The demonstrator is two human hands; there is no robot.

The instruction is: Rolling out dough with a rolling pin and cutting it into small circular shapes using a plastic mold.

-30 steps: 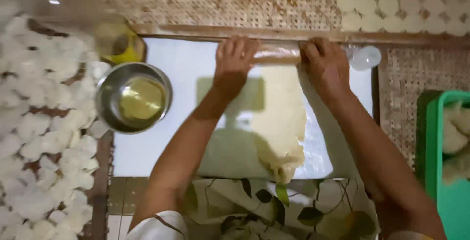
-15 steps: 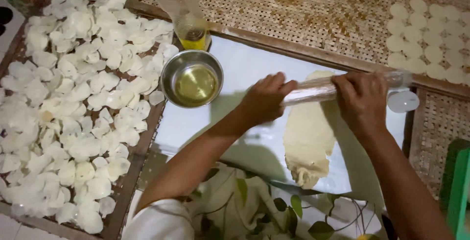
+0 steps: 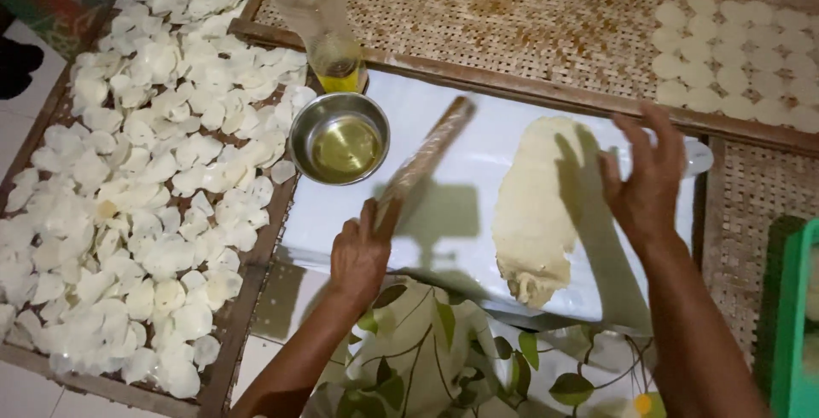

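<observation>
Over white sheet (image 3: 444,205), left hand (image 3: 358,256) holds rolling pin (image 3: 424,159) pointing up-right.

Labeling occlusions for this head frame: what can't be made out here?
- Rolling pin: motion-blurred; its near end is hidden in the left hand, so the grip is unclear.
- Bottle: top cut off by the upper edge.
- Green tray: cut off by the right edge, contents unreadable.
- Clear round object: mostly behind the right hand, kind unclear.
- Dough sheet: right part in the arm's shadow.
</observation>
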